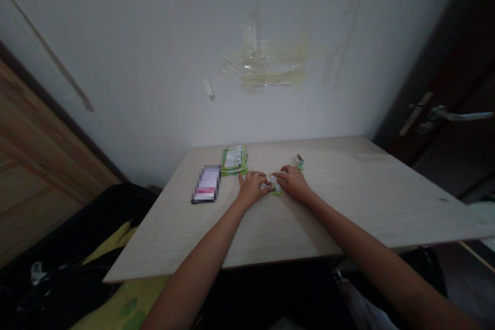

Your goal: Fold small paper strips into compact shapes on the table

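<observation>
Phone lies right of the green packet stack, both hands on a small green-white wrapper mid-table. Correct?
Not quite. The head view shows the phone left of the green packet stack, not right. Both the left hand and right hand do rest on the small wrapper mid-table.

The phone (206, 183), at nine o'clock from the left hand (253, 187), has its screen blurred out. The small green packet (275, 184) is mostly hidden under both hands' fingertips — its print too small to read. Both forearms are cut off at the bottom edge — six o'clock.
</observation>
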`<move>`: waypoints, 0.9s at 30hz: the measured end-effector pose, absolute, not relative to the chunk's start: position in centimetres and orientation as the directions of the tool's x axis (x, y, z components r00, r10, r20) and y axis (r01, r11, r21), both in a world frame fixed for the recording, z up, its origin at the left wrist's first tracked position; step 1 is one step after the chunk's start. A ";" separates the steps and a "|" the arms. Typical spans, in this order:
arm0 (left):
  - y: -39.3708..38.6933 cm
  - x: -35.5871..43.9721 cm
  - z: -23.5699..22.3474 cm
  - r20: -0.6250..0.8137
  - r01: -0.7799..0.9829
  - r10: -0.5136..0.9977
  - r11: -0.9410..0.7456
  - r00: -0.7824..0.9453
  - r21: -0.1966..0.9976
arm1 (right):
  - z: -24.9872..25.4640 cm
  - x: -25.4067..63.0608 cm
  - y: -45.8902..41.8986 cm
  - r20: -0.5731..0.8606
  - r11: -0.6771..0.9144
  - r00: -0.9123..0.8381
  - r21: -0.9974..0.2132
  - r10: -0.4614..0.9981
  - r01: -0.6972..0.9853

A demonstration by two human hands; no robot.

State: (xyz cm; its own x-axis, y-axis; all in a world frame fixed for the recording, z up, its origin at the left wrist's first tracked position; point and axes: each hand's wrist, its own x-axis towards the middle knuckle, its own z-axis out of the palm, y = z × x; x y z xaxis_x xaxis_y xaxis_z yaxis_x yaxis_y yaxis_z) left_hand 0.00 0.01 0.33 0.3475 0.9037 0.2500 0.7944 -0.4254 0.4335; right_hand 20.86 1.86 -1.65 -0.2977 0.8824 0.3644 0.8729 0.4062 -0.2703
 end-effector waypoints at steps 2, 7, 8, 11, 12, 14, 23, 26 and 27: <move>0.0 0.0 0.3 0.255 0.794 0.903 -0.426 0.345 0.434 | -1.8 21.0 1.9 0.371 0.423 -0.309 -0.281 0.876 0.862; 0.2 -0.1 0.1 0.271 0.791 0.898 -0.436 0.348 0.429 | -1.7 21.1 1.9 0.395 0.471 -0.345 -0.287 0.851 0.834; 0.2 -0.1 0.1 0.267 0.794 0.899 -0.433 0.347 0.427 | -1.7 21.1 1.9 0.397 0.471 -0.343 -0.293 0.852 0.832; 0.2 0.0 0.1 0.255 0.804 0.904 -0.422 0.342 0.418 | -1.5 20.8 2.0 0.404 0.452 -0.315 -0.309 0.859 0.836; 0.1 0.0 0.2 0.252 0.807 0.906 -0.418 0.340 0.418 | -1.5 20.7 2.0 0.405 0.445 -0.306 -0.313 0.862 0.839; 0.1 0.0 0.2 0.243 0.810 0.911 -0.409 0.334 0.421 | -1.4 20.7 2.0 0.403 0.432 -0.291 -0.321 0.868 0.843; 0.2 0.0 0.3 0.234 0.814 0.914 -0.402 0.331 0.419 | -1.7 21.1 2.0 0.421 0.468 -0.310 -0.354 0.853 0.810; 0.0 0.0 0.5 0.211 0.822 0.923 -0.383 0.322 0.422 | -1.9 21.3 2.0 0.422 0.487 -0.329 -0.350 0.845 0.800; 0.0 0.0 0.6 0.209 0.824 0.925 -0.379 0.318 0.422 | -2.0 21.3 2.1 0.420 0.493 -0.338 -0.348 0.842 0.797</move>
